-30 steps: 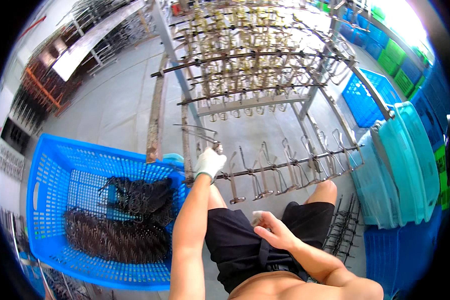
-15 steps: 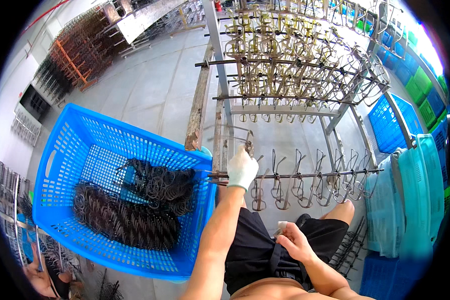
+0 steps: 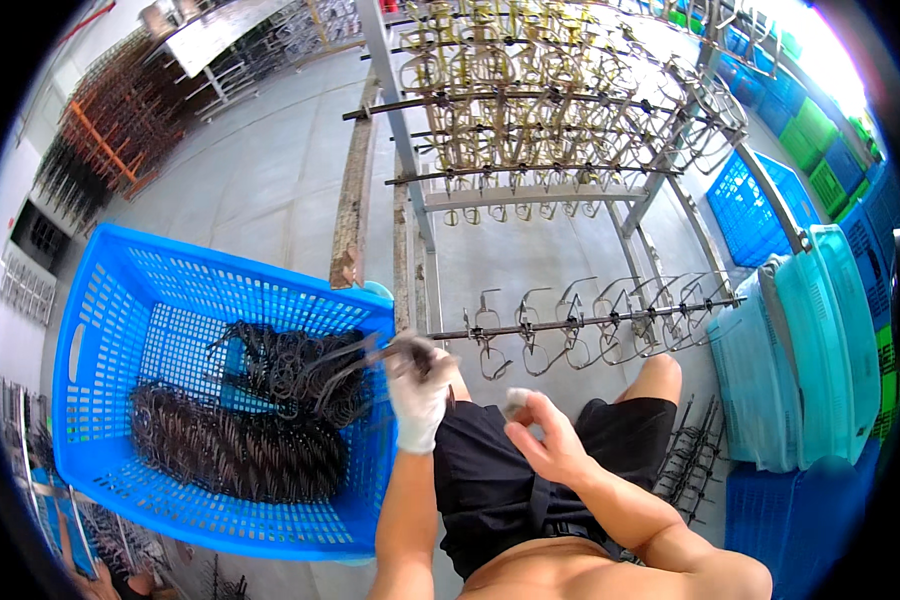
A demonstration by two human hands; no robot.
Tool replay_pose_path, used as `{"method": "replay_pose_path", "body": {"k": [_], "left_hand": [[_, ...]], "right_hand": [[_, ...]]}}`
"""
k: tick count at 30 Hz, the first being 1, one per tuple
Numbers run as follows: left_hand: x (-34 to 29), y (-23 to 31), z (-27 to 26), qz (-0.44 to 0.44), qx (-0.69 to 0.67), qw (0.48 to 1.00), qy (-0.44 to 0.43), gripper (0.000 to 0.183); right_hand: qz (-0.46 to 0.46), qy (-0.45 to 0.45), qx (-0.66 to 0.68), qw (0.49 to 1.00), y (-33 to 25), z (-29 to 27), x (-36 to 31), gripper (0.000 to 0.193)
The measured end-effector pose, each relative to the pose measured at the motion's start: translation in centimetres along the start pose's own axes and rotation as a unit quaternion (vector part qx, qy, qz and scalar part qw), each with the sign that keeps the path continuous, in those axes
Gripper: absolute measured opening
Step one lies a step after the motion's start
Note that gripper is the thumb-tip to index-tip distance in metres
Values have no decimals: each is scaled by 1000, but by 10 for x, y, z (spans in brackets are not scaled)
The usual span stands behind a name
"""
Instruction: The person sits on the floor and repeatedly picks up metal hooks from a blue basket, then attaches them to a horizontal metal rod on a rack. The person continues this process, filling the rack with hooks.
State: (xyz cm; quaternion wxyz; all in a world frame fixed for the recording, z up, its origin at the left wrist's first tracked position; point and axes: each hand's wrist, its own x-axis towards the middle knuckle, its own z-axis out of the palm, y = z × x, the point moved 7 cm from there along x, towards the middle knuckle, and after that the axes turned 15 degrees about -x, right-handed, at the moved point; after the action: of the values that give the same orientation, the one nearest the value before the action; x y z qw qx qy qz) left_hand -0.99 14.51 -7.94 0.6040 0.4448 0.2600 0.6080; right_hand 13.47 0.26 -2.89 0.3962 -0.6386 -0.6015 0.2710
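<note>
My left hand (image 3: pixel 417 408), in a white glove, is closed on a dark wire eyeglass frame (image 3: pixel 365 352), smeared by motion, at the right rim of the blue crate (image 3: pixel 235 260). In the crate lie several dark eyeglass frames (image 3: pixel 240 440), packed in a dense row with a looser heap behind. To the right, a horizontal rod (image 3: pixel 595 321) carries several clipped eyeglass frames (image 3: pixel 570 350). Its left end is next to my left hand. Over my lap, my right hand (image 3: pixel 550 440) is bare with a white fingertip cover. Its thumb and fingers are apart, and I see nothing in them.
Ahead stands a metal rack (image 3: pixel 530 198) hung with rows of yellowish eyeglass frames (image 3: pixel 510 130). Teal crates (image 3: pixel 770 380) are stacked at the right, with a blue basket (image 3: pixel 765 205) behind. Dark rods (image 3: pixel 690 455) lie on the floor by my right leg.
My left hand has moved left and nearer, from the rod's left end to the crate's rim. My right hand has risen slightly to the left, its fingers more apart. The whole view has shifted.
</note>
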Motion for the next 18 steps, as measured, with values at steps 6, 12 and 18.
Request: {"method": "replay_pose_path", "body": {"k": [6,12,18], "left_hand": [[-48,51,13,-61,-239,960,131,41],[-53,50,-7,-212,-281,928,123,57],[-52,30,-15,-235,-354,890,164,59]], "right_hand": [[-101,-26,36,994,-25,41,41,37],[95,-256,280,920,10,67,29,30],[62,-164,417,892,-38,7,9,37]]}}
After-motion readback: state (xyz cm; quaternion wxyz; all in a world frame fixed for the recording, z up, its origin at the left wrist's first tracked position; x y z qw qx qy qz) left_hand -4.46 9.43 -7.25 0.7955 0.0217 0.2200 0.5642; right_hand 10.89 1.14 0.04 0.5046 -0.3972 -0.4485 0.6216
